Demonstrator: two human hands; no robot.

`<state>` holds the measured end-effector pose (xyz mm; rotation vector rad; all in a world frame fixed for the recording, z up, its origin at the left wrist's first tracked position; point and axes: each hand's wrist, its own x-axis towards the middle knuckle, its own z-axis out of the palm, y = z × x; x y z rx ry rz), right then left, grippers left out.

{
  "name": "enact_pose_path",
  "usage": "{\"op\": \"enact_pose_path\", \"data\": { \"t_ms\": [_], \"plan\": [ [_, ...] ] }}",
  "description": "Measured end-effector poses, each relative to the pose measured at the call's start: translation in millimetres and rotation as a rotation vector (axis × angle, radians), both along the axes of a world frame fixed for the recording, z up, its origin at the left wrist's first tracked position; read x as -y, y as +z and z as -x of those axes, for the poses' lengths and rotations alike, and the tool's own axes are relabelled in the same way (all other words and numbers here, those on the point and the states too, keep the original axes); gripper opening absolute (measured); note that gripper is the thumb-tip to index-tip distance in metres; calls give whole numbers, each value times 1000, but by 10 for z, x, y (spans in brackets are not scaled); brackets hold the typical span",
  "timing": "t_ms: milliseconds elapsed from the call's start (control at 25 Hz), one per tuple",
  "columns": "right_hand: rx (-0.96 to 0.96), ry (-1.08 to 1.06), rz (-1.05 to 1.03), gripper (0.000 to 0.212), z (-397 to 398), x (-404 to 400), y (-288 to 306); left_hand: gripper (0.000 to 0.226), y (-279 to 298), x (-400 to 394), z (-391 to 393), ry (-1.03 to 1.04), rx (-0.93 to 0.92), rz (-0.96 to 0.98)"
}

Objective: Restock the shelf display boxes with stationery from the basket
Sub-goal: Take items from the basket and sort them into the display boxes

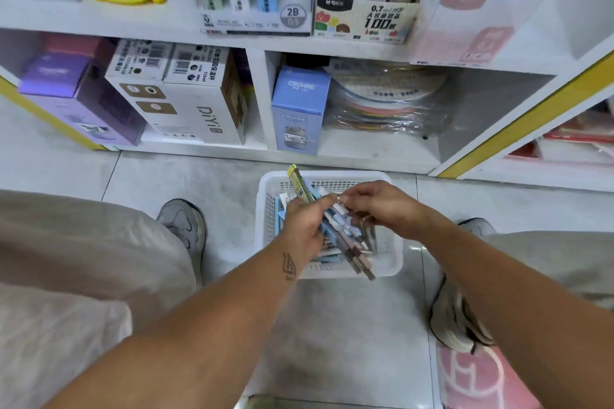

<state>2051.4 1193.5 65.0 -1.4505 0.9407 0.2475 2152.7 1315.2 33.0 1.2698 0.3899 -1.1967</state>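
A: Both forearms fill the near view. We note the left hand (304, 222) over the white basket (388, 267), fingers curled round a bundle of slim stationery packs (345, 237).

B: Agreed. The bundle slants from a yellow-green pack (297, 181) poking up past the basket's far rim down to brown ends at its near rim. Right hand?

A: We log the right hand (382, 207) just beside the left, fingertips pinching the top of one pack in that bundle. Which pack, we cannot tell.

B: The basket sits on the tiled floor (349, 342) between two grey shoes, close to the shelf unit's bottom edge, with more packs lying inside it.

A: On the upper shelf, we see the display boxes: one marked 2B (257, 15) with green, white and blue packs standing in it, and just to its right one marked 0.7 HB (378, 21).

B: On the lower shelf, near its middle divider: a white DiYi box (199, 109) and a blue CRUHRE box (297, 109).
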Motion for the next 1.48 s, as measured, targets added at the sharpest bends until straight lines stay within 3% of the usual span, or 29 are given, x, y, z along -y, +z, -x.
{"op": "enact_pose_path", "data": {
  "t_ms": [280, 400, 560, 680, 840, 1200, 1320, 1480],
  "plan": [
    [308, 191, 20, 58, -134, 323, 1340, 21, 1371, 81, -309, -357, 243, 303],
    [388, 180, 109, 52, -222, 310, 1888, 17, 1964, 95, -459, -409, 331, 332],
    [491, 148, 139, 44, -302, 241, 2465, 44, 2589, 24, -584, -435, 366, 316],
    [516, 128, 170, 39, -356, 196, 2756, 46, 2879, -42, -656, -464, 386, 330],
    [611, 35, 273, 38, -521, 193, 2995, 41, 3233, -47, -927, -431, 494, 328],
    [678, -63, 427, 2, -1173, 156, 3090, 41, 3590, -107, -1798, -247, 617, 172],
    [620, 25, 650, 6, -1491, 165, 3156, 42, 3615, -160, -2093, -193, 644, 165],
    [398, 209, 1267, 22, -2004, 293, 3219, 41, 3623, -194, -2312, -160, 645, 170]
  ]
}}
